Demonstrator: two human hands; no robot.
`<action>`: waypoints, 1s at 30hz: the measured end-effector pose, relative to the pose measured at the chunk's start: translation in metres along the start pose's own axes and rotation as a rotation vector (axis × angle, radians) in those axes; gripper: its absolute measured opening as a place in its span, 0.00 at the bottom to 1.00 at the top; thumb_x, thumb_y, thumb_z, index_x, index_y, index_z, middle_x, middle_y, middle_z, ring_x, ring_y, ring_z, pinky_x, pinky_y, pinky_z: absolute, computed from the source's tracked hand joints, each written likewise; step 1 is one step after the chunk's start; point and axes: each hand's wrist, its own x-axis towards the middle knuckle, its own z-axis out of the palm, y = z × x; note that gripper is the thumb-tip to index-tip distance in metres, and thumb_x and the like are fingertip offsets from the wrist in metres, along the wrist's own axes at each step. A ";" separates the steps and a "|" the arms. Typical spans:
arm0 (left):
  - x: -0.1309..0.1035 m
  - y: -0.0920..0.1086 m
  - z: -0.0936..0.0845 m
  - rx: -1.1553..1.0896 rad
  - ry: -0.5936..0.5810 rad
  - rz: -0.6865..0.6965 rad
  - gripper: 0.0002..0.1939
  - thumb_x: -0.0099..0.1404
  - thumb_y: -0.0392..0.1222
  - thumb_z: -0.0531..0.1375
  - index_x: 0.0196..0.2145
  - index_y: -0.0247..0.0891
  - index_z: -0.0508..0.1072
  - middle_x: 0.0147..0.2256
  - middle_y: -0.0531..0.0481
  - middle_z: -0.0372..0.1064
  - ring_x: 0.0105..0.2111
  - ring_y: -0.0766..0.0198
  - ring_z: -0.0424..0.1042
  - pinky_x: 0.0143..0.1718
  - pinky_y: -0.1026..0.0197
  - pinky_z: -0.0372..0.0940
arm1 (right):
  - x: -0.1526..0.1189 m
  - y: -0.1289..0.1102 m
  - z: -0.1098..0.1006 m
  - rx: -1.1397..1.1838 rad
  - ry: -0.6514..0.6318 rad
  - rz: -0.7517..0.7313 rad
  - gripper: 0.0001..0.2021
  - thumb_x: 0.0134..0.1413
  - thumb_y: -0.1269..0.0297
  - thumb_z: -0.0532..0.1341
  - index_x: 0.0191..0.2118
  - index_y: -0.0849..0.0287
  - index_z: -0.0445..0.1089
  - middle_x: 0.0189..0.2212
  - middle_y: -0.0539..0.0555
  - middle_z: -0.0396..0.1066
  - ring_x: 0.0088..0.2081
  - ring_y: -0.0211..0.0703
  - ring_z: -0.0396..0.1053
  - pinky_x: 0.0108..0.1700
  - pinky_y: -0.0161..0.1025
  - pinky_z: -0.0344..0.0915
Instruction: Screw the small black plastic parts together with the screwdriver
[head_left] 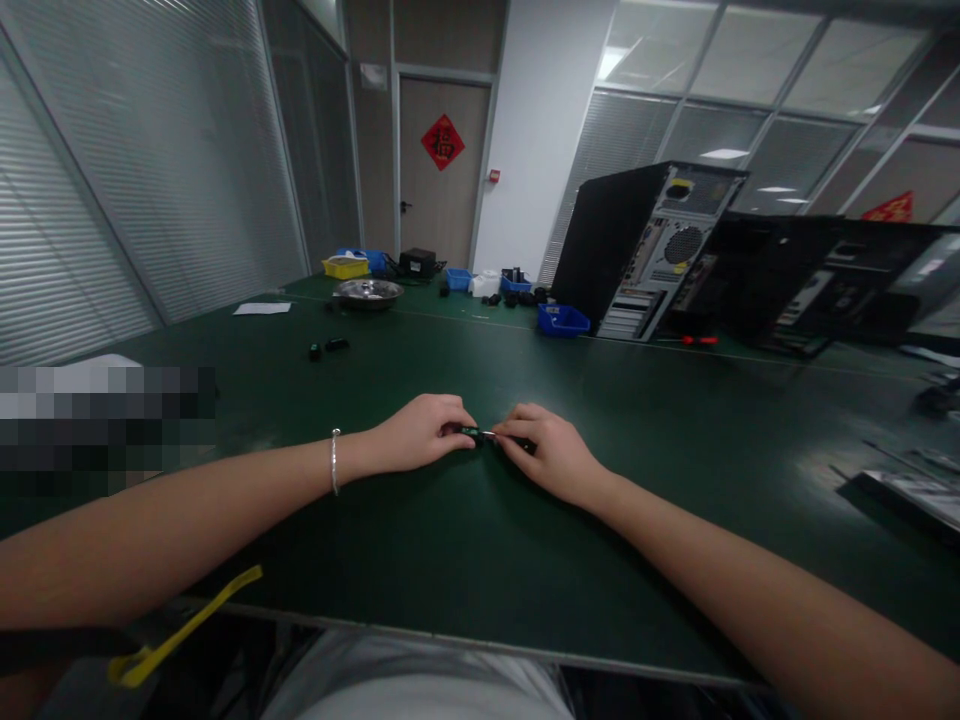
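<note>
Above the green flat counter [420, 545], the left hand [435, 432] is pinching a small dark part [471, 432], apparently steadying it against the slim metal-tipped tool [489, 435] that the right hand [546, 452] is gripping.

I see everything through one camera on the person's head, set above the near edge of the green table [420, 540] and facing forward and down across it. Closest to me, at the bottom, is the pale clothing [420, 675] over the person's lap. The left hand [431, 430] and right hand [551, 450] fall just below the middle of my view, within arm's reach of the lens. Beyond them my view runs over the tabletop to the wooden door [442, 225], well away near the top. It is wide enough to take in window blinds [187, 130] on the left and a computer tower [615, 240] on the right, which appears slanted
</note>
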 end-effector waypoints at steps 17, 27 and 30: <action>0.001 0.002 0.003 -0.143 0.063 -0.113 0.09 0.64 0.42 0.61 0.39 0.38 0.79 0.31 0.50 0.68 0.30 0.64 0.67 0.32 0.65 0.58 | 0.002 -0.001 0.007 0.019 0.038 0.019 0.13 0.62 0.67 0.55 0.47 0.52 0.73 0.36 0.53 0.69 0.39 0.43 0.66 0.39 0.38 0.62; 0.003 0.002 0.011 -0.133 0.076 -0.133 0.10 0.59 0.42 0.63 0.37 0.35 0.74 0.30 0.51 0.64 0.28 0.65 0.64 0.29 0.65 0.60 | 0.001 -0.006 -0.003 -0.038 0.181 -0.145 0.14 0.63 0.65 0.53 0.49 0.53 0.72 0.38 0.57 0.69 0.39 0.46 0.64 0.40 0.42 0.60; 0.002 0.003 0.010 -0.132 0.077 -0.087 0.12 0.59 0.39 0.62 0.41 0.36 0.72 0.35 0.49 0.66 0.33 0.63 0.65 0.34 0.63 0.63 | 0.000 -0.004 -0.005 -0.029 0.192 -0.129 0.14 0.64 0.65 0.52 0.50 0.53 0.71 0.37 0.57 0.69 0.39 0.47 0.64 0.40 0.43 0.61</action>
